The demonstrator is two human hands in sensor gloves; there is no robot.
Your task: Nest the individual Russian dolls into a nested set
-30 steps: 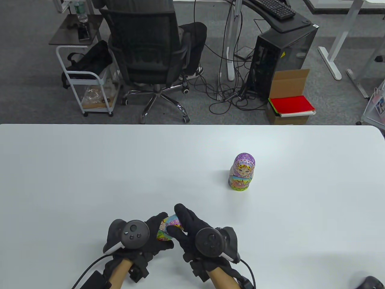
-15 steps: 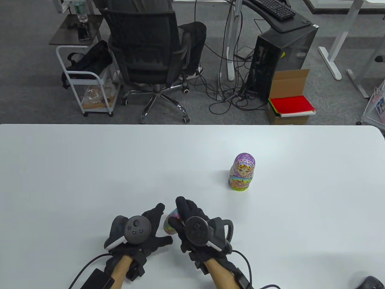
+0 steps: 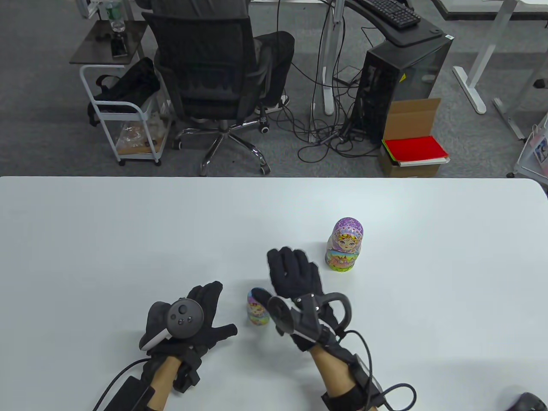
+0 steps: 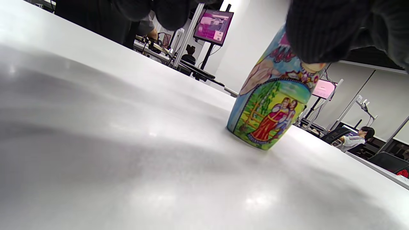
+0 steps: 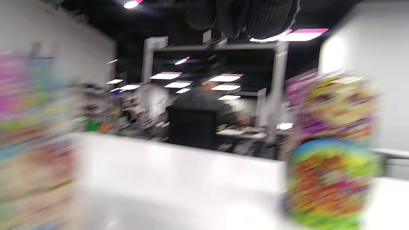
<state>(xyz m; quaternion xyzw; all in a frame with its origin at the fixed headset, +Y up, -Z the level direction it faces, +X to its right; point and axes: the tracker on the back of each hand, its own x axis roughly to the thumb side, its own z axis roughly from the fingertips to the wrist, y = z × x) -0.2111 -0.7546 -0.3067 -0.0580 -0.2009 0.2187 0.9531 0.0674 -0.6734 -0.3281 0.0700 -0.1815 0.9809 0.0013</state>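
Observation:
A small blue doll [image 3: 258, 309] stands upright on the white table [image 3: 128, 239] between my hands. My left hand [image 3: 216, 310] lies open just left of it, fingers spread and holding nothing. My right hand [image 3: 277, 278] is open, with fingers stretched towards a larger purple doll [image 3: 344, 245] standing to the far right. Its thumb overlaps the small doll's top; I cannot tell whether it touches. In the left wrist view the small doll [image 4: 271, 115] stands close by, its head hidden by a gloved finger [image 4: 319, 32]. The right wrist view is blurred, showing the purple doll [image 5: 332, 153] at right.
A dark object [image 3: 528, 401] sits at the table's near right corner. Beyond the far edge are an office chair [image 3: 214, 77], a PC tower [image 3: 398, 81] and a cardboard box [image 3: 411, 141].
Both hands have let go of the small doll, which now stands on the table. The right hand has opened and moved forward and right towards the purple doll. The left hand has opened.

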